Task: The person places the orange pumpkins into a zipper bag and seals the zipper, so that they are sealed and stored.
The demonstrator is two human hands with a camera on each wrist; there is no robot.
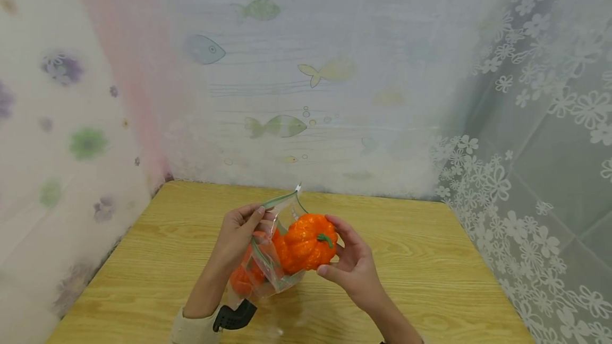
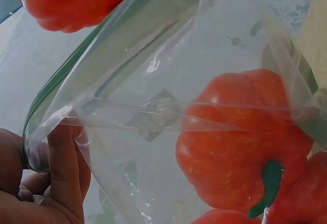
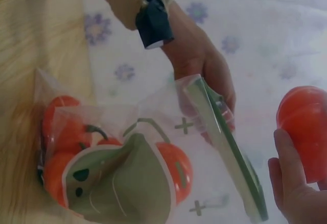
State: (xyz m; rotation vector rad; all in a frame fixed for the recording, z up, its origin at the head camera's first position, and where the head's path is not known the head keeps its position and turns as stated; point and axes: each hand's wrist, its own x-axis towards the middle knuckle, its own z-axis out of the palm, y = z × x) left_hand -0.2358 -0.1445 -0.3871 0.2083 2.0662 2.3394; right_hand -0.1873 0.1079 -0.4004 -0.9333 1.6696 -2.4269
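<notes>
My left hand [image 1: 241,232] pinches the rim of a clear zip bag [image 3: 122,183] with a green zip strip [image 3: 225,137] and a green printed panel. The bag's mouth gapes toward the right. Inside it, several orange toy pumpkins [image 2: 235,142] with green stems show through the film. My right hand [image 1: 356,264] holds another orange toy pumpkin [image 1: 311,243] between thumb and fingers, its green stem facing right. This pumpkin is outside the bag, close to the mouth, as the right wrist view shows. Part of the left hand's fingers is behind the film.
The bag is over a light wood-grain table [image 1: 406,259]. Fabric curtains printed with fish [image 1: 287,126] hang behind the table, and flowered ones [image 1: 535,248] stand along its sides. A black wrist device [image 1: 235,316] is strapped to my left wrist.
</notes>
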